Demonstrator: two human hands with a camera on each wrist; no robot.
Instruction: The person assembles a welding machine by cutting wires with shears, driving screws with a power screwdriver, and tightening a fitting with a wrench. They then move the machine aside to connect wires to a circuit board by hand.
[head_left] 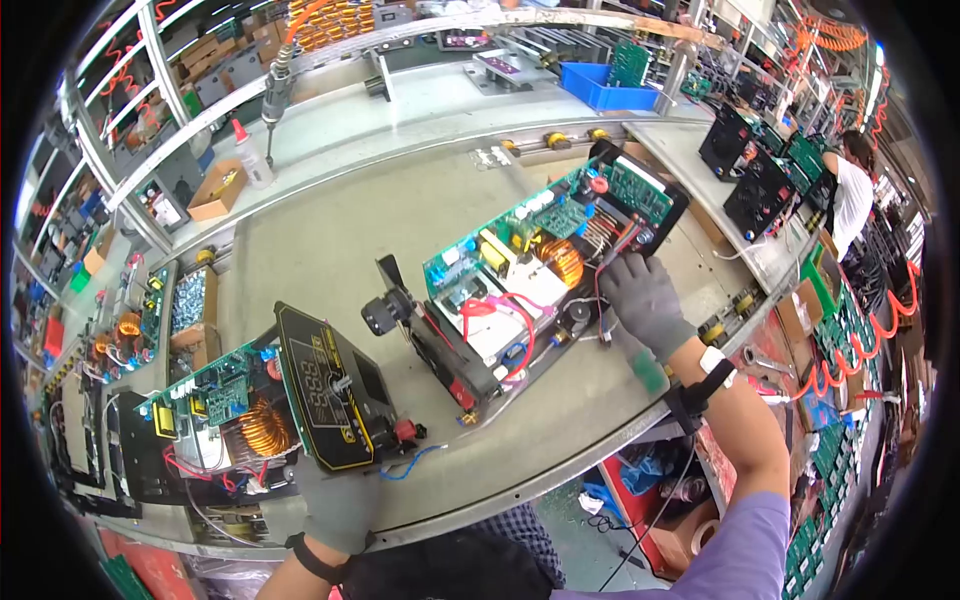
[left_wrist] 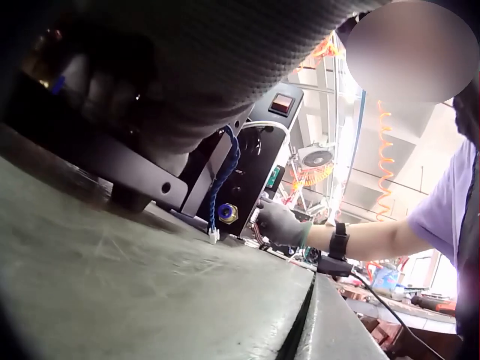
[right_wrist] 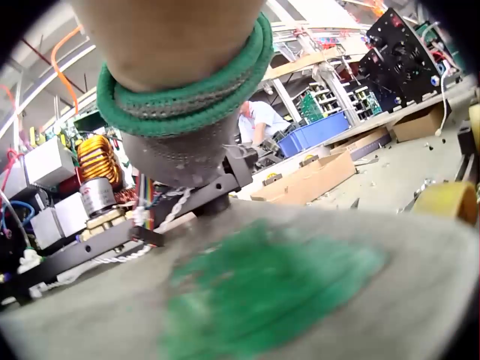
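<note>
Two open-cased power units with green circuit boards lie on a metal-topped bench (head_left: 300, 250). My left hand (head_left: 335, 505), in a grey glove, holds the left power unit (head_left: 225, 420) at its near side, below the black front panel (head_left: 325, 390) with its digit display. Dark fingers curl at its chassis in the left wrist view. My right hand (head_left: 645, 300), also gloved, grips the near frame edge of the right power unit (head_left: 500, 275), close to its end panel. In the right wrist view the glove (right_wrist: 176, 157) meets the chassis corner; its fingertips are hidden. Copper coils (head_left: 560, 262) and loose wires show inside.
A screwdriver (head_left: 275, 100) hangs over the far side, near a white bottle (head_left: 252, 155). Behind stands a blue bin (head_left: 605, 90). More black units (head_left: 755, 185) sit at right, where another person (head_left: 850, 195) works. Yellow rollers (head_left: 725, 320) line the bench's right edge.
</note>
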